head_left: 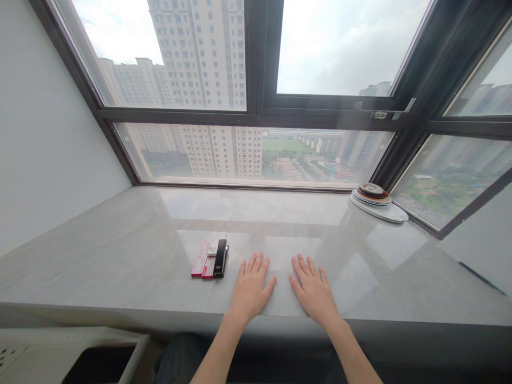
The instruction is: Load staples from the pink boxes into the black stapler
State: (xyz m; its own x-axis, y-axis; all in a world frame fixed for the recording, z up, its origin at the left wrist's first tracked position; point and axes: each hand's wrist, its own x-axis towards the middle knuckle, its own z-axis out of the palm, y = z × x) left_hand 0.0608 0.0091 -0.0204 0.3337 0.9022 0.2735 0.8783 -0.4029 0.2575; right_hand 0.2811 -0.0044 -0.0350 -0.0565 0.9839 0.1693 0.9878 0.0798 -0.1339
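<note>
My left hand (252, 288) lies flat on the pale stone sill (132, 256), fingers stretched out and thumb apart. Beside it, mirrored, my right hand (314, 290) rests palm down with its fingers spread. Neither holds anything. A short way left of my left hand lies a black stapler (220, 258), its long side pointing away from me. Against the stapler's left side are several small red, pink and white boxes (199, 265), laid close together. The print on them is too small to read.
A stack of round plates or discs (372, 196) stands in the far right corner by the dark window frame (256, 117). A thin dark stick-like object (482, 278) lies along the right wall. A white plastic container (80, 336) sits below the sill's front edge at left.
</note>
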